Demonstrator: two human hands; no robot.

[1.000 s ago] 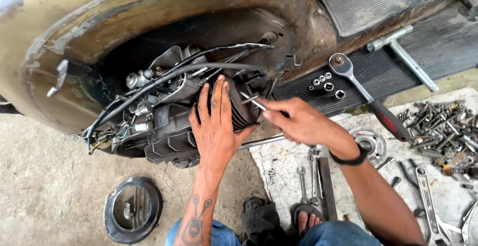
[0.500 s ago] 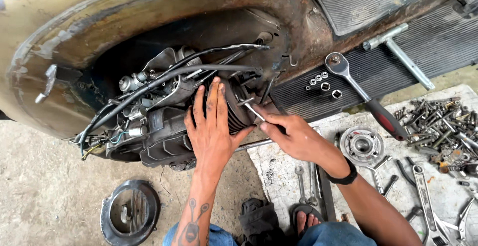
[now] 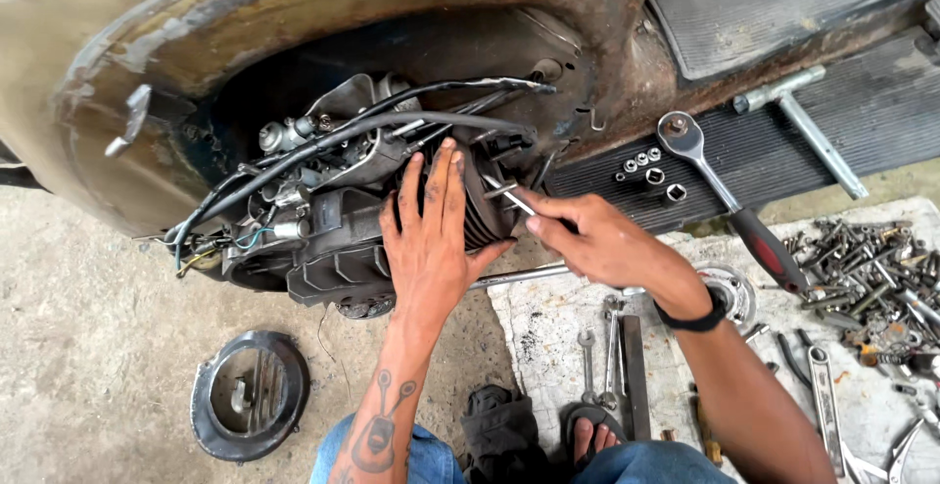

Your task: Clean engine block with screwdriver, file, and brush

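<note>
Outdoors, ground: bare, stained concrete (image 3: 88, 347), rough and grey.
Mat: pale worn sheet (image 3: 548, 337) spread on the ground, strewn with tools.
Body: rusty, dull-yellow curved metal shell (image 3: 147, 24) arching over a dark cavity.
Engine (image 3: 323, 239): sat in that cavity, greasy black, ribbed, draped with black cables.
Left hand (image 3: 431, 239): lay flat on the finned cylinder, fingers spread, gripping nothing.
Right hand (image 3: 597, 239): pinched shut on a thin metal rod (image 3: 509, 195), its tip against the engine beside the left fingers.
Floorboard (image 3: 783, 141): ribbed black rubber, carrying a ratchet (image 3: 725, 195) with red grip, small sockets (image 3: 651, 171) and a grey T-wrench (image 3: 803, 117).
Bolts (image 3: 871, 269): rusty heap on the mat, far right.
Cover (image 3: 250, 396): round, dark, slotted, flat on the concrete.
</note>
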